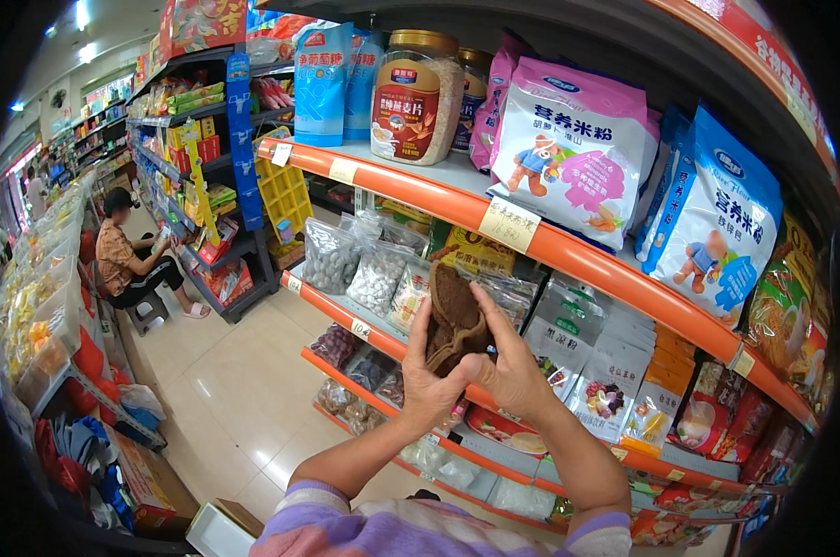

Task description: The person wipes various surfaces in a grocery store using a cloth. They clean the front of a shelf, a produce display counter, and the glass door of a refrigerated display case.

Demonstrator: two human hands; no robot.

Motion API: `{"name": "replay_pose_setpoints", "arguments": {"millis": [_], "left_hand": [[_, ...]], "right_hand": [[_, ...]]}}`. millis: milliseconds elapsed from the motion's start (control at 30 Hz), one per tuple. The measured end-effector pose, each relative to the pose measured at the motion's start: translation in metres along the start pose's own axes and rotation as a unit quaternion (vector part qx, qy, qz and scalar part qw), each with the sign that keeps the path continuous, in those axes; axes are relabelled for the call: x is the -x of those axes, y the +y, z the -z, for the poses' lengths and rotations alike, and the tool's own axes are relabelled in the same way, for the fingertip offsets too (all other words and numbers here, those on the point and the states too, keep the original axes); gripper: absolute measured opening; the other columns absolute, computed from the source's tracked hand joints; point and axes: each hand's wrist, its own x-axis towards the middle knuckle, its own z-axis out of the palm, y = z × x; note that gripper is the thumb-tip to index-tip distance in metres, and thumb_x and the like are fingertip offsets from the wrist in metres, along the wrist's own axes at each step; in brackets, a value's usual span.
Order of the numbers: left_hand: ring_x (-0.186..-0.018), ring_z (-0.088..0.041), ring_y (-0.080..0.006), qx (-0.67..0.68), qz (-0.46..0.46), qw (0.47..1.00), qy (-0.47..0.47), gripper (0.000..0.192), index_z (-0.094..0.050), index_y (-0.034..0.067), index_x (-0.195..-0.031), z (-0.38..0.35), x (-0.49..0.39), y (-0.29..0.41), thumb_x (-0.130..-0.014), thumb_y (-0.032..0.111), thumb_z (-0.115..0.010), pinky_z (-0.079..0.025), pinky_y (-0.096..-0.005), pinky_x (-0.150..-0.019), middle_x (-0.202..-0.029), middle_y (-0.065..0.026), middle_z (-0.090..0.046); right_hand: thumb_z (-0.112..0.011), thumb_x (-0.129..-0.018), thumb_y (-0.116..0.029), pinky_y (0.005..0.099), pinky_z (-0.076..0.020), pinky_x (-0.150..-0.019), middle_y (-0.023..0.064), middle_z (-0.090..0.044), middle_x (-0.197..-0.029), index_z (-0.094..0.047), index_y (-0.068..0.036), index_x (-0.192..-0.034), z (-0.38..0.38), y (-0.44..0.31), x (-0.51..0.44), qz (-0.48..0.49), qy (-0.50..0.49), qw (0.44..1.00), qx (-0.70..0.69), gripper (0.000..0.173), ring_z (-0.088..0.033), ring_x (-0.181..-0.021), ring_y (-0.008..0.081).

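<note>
Between both hands is a folded brown cloth (454, 306) with a thick, soft-looking texture, held up in front of the shelves. My left hand (425, 376) grips its left side, fingers pointing up. My right hand (505, 362) holds the right side, with the thumb bent across the lower part near the left hand. Behind the cloth, on the middle shelf, stand clear bags of greyish round pieces (378, 278) and a yellow packet (477, 249), both partly covered. A silver pouch (566, 327) stands to the right of my right hand.
An orange shelf edge (420, 188) with price tags runs above my hands. It carries an oatmeal jar (413, 104), a pink rice-flour bag (566, 146) and a blue one (716, 216). Left, a person (131, 250) sits on a stool in the tiled aisle (218, 397). A cardboard box (148, 480) stands lower left.
</note>
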Motion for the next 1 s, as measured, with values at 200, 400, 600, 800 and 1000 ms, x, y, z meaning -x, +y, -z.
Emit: {"name": "replay_pose_setpoints", "arguments": {"millis": [200, 400, 600, 800, 1000], "left_hand": [[-0.098, -0.052, -0.0167, -0.069, -0.03, 0.997, 0.036, 0.063, -0.031, -0.001, -0.126, 0.011, -0.026, 0.011, -0.071, -0.001, -0.061, -0.043, -0.0275, -0.083, -0.112, -0.0103, -0.049], [-0.094, -0.053, -0.0146, -0.146, -0.167, 0.97, 0.103, 0.054, -0.036, -0.001, -0.122, 0.039, -0.077, 0.02, -0.072, -0.002, -0.059, -0.044, -0.0249, -0.08, -0.109, -0.0093, -0.05], [-0.094, -0.053, -0.0298, -0.396, -0.324, 0.842, 0.171, 0.055, -0.042, 0.0, -0.118, 0.063, -0.146, 0.015, -0.066, 0.001, -0.06, -0.042, -0.0323, -0.082, -0.111, -0.0165, -0.046], [-0.095, -0.055, -0.0315, -0.397, -0.319, 0.851, 0.126, 0.051, -0.05, 0.0, -0.111, 0.055, -0.155, 0.0, -0.061, 0.0, -0.06, -0.045, -0.034, -0.079, -0.108, -0.0184, -0.052], [-0.09, -0.054, -0.03, -0.413, -0.325, 0.851, 0.015, 0.056, -0.053, 0.006, -0.11, 0.023, -0.132, 0.0, -0.056, 0.002, -0.062, -0.046, -0.035, -0.076, -0.111, -0.0126, -0.052]], "right_hand": [[-0.063, -0.069, -0.05, 0.0323, -0.0479, -0.061, 0.0113, -0.063, -0.084, -0.061, -0.002, -0.097, 0.02, -0.006, -0.013, 0.229, 0.219, 0.853, 0.415, 0.056, -0.06, -0.072, 0.0252], [-0.056, -0.073, -0.005, 0.0332, -0.0391, -0.056, 0.0109, -0.059, -0.07, -0.059, -0.001, -0.075, 0.102, -0.011, -0.011, 0.229, 0.419, 0.75, 0.457, 0.006, -0.052, -0.063, 0.0226], [-0.056, -0.073, -0.007, 0.033, -0.0358, -0.06, 0.0077, -0.059, -0.069, -0.059, -0.003, -0.073, 0.116, 0.006, -0.017, 0.225, 0.368, 0.655, 0.62, 0.005, -0.051, -0.066, 0.0215], [-0.056, -0.072, -0.006, 0.0333, -0.0337, -0.059, 0.0068, -0.056, -0.065, -0.059, -0.003, -0.072, 0.114, 0.011, -0.021, 0.215, 0.364, 0.638, 0.643, 0.004, -0.047, -0.063, 0.0209], [-0.056, -0.072, -0.005, 0.0332, -0.0336, -0.058, 0.0066, -0.055, -0.064, -0.058, -0.003, -0.071, 0.113, 0.009, -0.022, 0.226, 0.363, 0.631, 0.647, 0.003, -0.045, -0.061, 0.0211]]}}
